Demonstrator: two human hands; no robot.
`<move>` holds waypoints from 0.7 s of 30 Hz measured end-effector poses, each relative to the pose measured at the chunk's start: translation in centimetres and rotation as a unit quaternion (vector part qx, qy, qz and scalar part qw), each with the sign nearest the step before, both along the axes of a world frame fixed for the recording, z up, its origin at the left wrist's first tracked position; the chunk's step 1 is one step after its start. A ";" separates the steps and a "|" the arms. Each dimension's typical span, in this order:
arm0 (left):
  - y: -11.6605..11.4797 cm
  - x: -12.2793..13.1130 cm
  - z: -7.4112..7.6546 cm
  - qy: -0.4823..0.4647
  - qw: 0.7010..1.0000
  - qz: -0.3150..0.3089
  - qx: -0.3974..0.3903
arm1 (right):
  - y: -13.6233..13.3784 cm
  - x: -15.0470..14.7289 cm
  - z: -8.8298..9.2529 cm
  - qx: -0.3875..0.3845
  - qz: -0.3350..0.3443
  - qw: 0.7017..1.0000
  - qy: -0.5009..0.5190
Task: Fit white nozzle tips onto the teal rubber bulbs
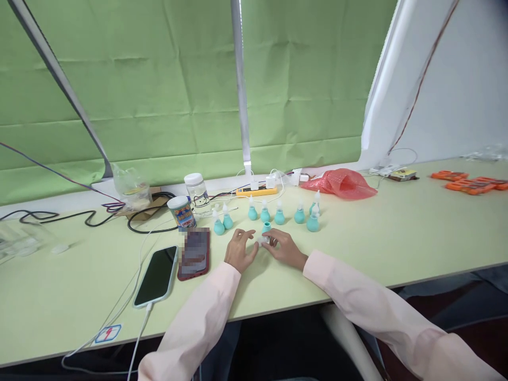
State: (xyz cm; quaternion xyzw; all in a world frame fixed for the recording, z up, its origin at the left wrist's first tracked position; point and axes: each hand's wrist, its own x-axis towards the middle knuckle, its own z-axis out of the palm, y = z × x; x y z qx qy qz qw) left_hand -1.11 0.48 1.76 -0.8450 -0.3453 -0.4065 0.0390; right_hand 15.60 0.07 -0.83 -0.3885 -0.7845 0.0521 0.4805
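My right hand (284, 247) pinches a small translucent white nozzle piece (263, 241) between thumb and fingertips, low over the table. Just left of it, my left hand (239, 251) has its thumb and index finger apart, with nothing visible between them. Right behind the fingertips stands a teal rubber bulb (266, 227) with an open top and no tip on it. Several teal bulb nasal aspirators with clear pointed tips stand farther back, among them one at the left (219, 226), one in the middle (279, 216) and one at the right (313, 223).
Left of my hands lie a charging phone (156, 276) and a red-cased phone (194, 254). Behind them stand a printed tub (181, 212) and a clear jar (197, 191). A yellow power strip (256, 192), red bubble wrap (341, 183) and orange packages (472, 184) lie farther back.
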 end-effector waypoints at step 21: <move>0.7 0.0 -1.3 -0.007 0.996 -0.021 0.088 | 0.1 -0.2 0.0 -0.043 0.021 0.999 -0.003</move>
